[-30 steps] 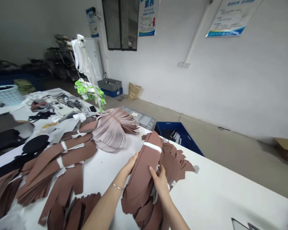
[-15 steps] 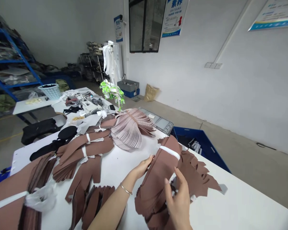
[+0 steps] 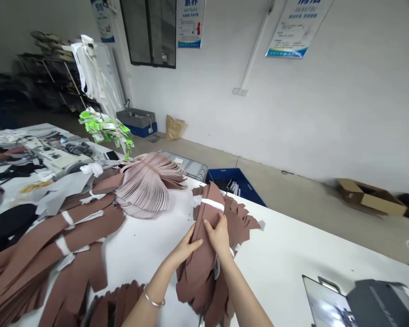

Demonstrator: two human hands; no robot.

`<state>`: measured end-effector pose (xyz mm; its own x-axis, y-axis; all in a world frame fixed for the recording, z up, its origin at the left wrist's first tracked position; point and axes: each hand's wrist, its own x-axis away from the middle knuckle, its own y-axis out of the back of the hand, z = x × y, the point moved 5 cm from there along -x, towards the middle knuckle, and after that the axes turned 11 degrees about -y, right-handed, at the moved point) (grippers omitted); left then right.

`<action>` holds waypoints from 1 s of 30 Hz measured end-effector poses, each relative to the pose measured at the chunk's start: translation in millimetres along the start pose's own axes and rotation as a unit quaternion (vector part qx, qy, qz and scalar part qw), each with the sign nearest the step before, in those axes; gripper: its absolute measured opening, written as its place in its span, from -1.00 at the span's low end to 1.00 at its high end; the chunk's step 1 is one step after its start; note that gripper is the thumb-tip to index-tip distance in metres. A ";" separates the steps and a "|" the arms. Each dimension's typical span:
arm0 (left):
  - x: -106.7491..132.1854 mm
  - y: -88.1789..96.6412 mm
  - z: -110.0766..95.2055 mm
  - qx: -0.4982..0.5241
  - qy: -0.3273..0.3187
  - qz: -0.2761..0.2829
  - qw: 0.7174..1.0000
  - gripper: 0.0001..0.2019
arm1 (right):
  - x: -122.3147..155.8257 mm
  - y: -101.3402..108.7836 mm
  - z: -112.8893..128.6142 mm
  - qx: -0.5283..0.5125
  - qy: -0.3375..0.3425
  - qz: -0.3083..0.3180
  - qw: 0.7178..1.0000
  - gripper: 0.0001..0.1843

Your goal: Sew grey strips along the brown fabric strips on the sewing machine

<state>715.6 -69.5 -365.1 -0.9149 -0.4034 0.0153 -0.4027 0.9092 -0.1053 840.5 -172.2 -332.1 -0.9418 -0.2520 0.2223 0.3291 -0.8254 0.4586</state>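
A thick bundle of brown cut fabric pieces (image 3: 204, 268), tied with a white band (image 3: 213, 204) near its far end, lies on the white table (image 3: 286, 259). My left hand (image 3: 186, 247) grips the bundle's left edge, fingers curled round it. My right hand (image 3: 218, 234) presses on top of the same bundle just below the band, fingers bent over the pieces. More loose brown pieces (image 3: 241, 222) fan out under the bundle to the right.
Banded brown bundles (image 3: 64, 231) cover the table's left. A fanned stack of pale pink pieces (image 3: 150, 181) lies behind. Green and white tags (image 3: 104, 127) hang nearby. A blue crate (image 3: 235, 184) and a grey crate (image 3: 189, 165) stand on the floor. A dark device (image 3: 361, 302) sits at the lower right.
My right hand has come down from the air onto the top of the bundle. My left hand slid nearer along the left edge. The view swung to the right.
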 end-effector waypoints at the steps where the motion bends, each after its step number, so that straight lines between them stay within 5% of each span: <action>1: -0.1 -3.0 2.1 -0.013 0.001 -0.002 1.000 -0.14 | -7.9 4.6 -7.3 -0.014 -0.031 0.010 0.999 -0.06; 13: -7.2 7.8 -29.9 0.006 -0.005 -0.027 1.000 -0.27 | -18.8 7.8 -39.1 -0.096 -0.079 0.036 0.992 0.02; 17: -9.7 2.9 -25.7 0.018 0.007 -0.027 0.999 -0.22 | -11.7 5.2 -41.2 -0.108 -0.082 0.055 0.989 -0.06; 25: -10.4 -35.5 -7.6 0.051 0.036 -0.026 0.998 -0.03 | -10.9 4.8 -34.3 -0.126 -0.081 0.139 0.979 -0.18; 30: -11.4 -24.5 -8.0 -0.001 0.051 -0.032 0.998 -0.05 | -9.8 8.1 -41.5 -0.114 -0.087 0.137 0.980 -0.15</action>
<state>735.6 -86.4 -354.7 -0.8857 -0.4477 0.1231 -0.4599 0.8824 -0.0995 849.6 -197.4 -366.3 -0.7875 -0.4062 0.4635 0.5256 -0.8354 0.1609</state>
